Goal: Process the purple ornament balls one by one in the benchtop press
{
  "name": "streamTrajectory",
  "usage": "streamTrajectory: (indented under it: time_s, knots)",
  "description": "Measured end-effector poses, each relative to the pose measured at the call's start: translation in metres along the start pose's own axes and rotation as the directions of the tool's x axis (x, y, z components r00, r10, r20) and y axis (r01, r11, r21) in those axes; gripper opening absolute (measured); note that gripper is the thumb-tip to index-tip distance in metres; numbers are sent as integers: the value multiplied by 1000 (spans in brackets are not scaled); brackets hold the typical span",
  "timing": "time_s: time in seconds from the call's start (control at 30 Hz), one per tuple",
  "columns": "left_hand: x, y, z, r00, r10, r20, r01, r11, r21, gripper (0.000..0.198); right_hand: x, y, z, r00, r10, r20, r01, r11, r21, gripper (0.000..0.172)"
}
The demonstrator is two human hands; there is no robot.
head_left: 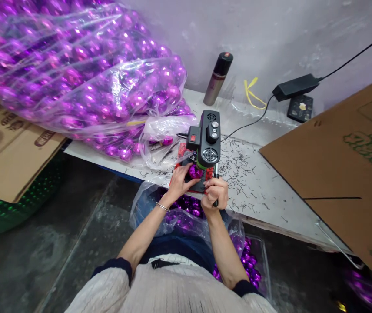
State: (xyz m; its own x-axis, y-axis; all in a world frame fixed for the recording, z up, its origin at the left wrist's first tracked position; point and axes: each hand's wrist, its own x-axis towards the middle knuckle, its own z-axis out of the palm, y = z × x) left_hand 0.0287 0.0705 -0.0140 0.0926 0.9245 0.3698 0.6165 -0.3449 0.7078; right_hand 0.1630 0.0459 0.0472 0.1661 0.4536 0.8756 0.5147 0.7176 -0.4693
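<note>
A small black bench drill press with a red switch stands on the white table. Under its head sits a shiny purple ball, which my left hand grips between thumb and fingers on the dark base. My right hand is wrapped round the black lever handle at the machine's right side. The red clamp parts flank the ball. How far the bit reaches into the ball is hidden by the machine head.
A big clear bag of purple balls fills the back left. Black shavings litter the table. Behind are a spray can, a yellow tie and a power adapter. Cardboard stands right; more balls lie in a lap bag.
</note>
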Motion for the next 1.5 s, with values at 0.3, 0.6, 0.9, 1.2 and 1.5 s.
streamTrajectory:
  time_s: [0.3, 0.6, 0.9, 1.2, 1.5]
  knots:
    - [1, -3, 2, 1000, -12, 18, 12, 1000, -4, 64, -7, 3, 5, 998, 55, -19, -53, 996, 76, 27]
    - [7, -4, 1, 1000, -25, 12, 25, 1000, -19, 62, 9, -7, 1, 996, 87, 17, -88, 992, 93, 28]
    - [-59, 7, -9, 989, 145, 4, -145, 988, 48, 75, 58, -35, -8, 990, 126, 56, -127, 992, 21, 28]
    - [34, -23, -64, 969, -36, -245, 82, 980, 183, 41, 38, -31, -4, 990, 140, 28, -141, 989, 38, 31]
    - [127, -45, -79, 926, -379, 2, 366, 897, 249, 26, 42, -34, -6, 996, 76, 46, -78, 996, 33, 31]
